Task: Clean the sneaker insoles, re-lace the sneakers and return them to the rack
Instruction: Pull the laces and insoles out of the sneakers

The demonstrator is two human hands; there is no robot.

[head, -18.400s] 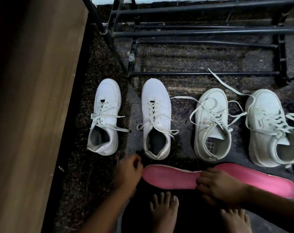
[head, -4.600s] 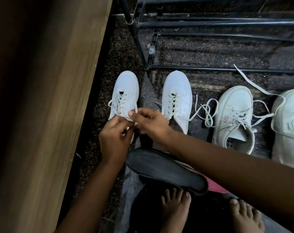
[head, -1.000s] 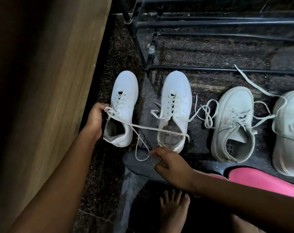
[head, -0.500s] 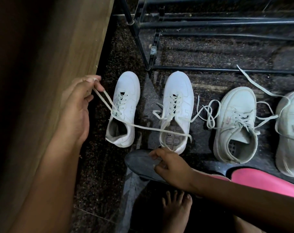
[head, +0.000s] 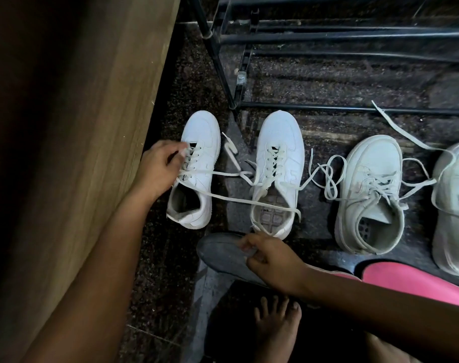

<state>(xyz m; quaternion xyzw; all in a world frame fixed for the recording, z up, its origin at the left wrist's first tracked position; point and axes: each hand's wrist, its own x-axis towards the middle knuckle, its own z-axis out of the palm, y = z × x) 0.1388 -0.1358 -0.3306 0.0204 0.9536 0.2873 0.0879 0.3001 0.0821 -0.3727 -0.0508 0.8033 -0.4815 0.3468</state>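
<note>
we look down on four sneakers standing in a row on the dark speckled floor (head: 170,258), toes pointing far toward the black metal rack (head: 341,38). all of them sit on the floor just near of its lowest bar.

the left hand (head: 157,171) reaches to the leftmost sneaker (head: 202,132), fingers curled and pinching the lace (head: 194,159) at the upper crossings over the tongue. one strand of that lace runs right across the open mouth of the second sneaker (head: 280,134). its other end lies on the floor between the two shoes. the second sneaker shows a bare ribbed bottom inside.

the right hand (head: 270,258) sits just near of that shoe, fingers curled around the edge of the dark insole (head: 218,255), which lies on the floor. a pale fleck shows between the fingers and may be a lace tip, but the light is too dim for us to tell.

to the right stand the third sneaker (head: 372,163) and the fourth sneaker (head: 456,205), which is cut by the right edge. both are off-white, with loose laces trailing over the floor. a pink insole (head: 419,284) lies near of them, partly under the right forearm. a wooden panel (head: 92,113) fills the left, and a bare foot (head: 275,328) rests on the near floor.
</note>
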